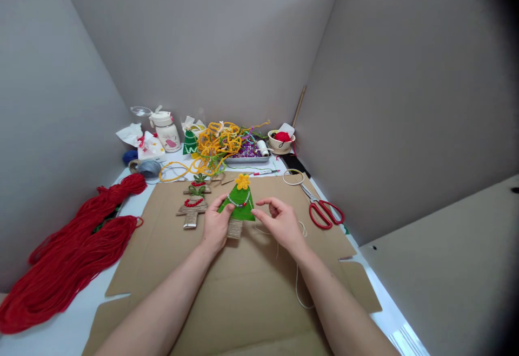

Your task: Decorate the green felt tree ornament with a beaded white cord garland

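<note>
My left hand (217,223) grips a small green felt Christmas tree (242,212) by its left side, thumb on the front. A yellow flower (243,181) tops the tree, a string of clear and red beads (239,203) curves across it, and its trunk (234,229) is wrapped in twine. At the tree's right edge my right hand (281,223) has thumb and forefinger curled toward each other; what they pinch is too small to make out. A pale thread (298,285) hangs below that hand and trails over the cardboard.
Cardboard (243,302) covers the table. Left lie a twine-wrapped tree (191,204) and red yarn (81,258); right, red-handled scissors (324,212) and a ring (293,177). Behind stand a bottle (166,134), orange yarn (219,142), a bead tray (249,159) and a bowl (279,144).
</note>
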Tool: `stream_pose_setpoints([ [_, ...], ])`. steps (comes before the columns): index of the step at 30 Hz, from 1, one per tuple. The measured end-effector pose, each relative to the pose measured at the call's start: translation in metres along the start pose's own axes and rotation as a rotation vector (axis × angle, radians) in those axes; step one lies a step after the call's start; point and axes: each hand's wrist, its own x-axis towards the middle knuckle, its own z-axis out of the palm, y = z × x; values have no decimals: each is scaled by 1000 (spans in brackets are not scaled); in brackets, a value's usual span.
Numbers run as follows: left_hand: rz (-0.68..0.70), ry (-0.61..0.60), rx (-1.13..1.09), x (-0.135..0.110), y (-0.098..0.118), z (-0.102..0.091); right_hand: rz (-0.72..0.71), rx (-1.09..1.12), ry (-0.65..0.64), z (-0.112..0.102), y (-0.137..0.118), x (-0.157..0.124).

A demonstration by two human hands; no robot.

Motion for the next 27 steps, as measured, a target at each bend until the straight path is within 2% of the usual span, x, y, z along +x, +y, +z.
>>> stream_pose_setpoints([
  [5, 71, -37, 57, -1, 1, -1, 76, 1, -132, 2, 4, -1],
  [11, 168, -15, 179, 0, 4, -1, 86, 2, -93, -2, 9, -2],
  [15, 245, -49, 206, -1, 8, 1, 80, 56, -141, -6, 4, -3],
  [22, 203, -58, 198, -2, 5, 0, 88, 150, -315, -13, 3, -3],
  [24, 169, -51, 177, -1, 1, -2, 103, 152, -290, -17, 3, -1],
  [27, 117, -32, 162, -1, -3, -4, 107, 170, -135, -20, 3, 3],
])
